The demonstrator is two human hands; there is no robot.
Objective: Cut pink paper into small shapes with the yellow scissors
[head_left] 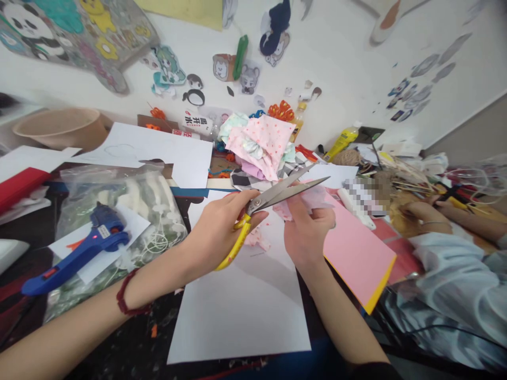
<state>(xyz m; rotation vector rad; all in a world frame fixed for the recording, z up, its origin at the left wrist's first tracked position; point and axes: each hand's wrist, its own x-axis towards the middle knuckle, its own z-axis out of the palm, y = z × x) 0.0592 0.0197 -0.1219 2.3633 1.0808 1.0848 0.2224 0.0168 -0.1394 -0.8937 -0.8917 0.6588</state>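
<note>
Yellow-handled scissors are in my left hand, its fingers wrapped round the handles and the blades parted, pointing right. My right hand pinches a thin pale pink piece of fabric, close under the blade tips; whether the blades touch it I cannot tell. Beneath both hands lies a white sheet of paper. A few small pink scraps rest on it, between the hands. Just beyond the blades is a heap of patterned cloth, with a pink dotted cloth on top.
A blue glue gun lies on a plastic bag at left, near a tan bowl. Pink card is at right. Beyond it, another person's arm reaches among sticks and twine. Cut-outs cover the wall.
</note>
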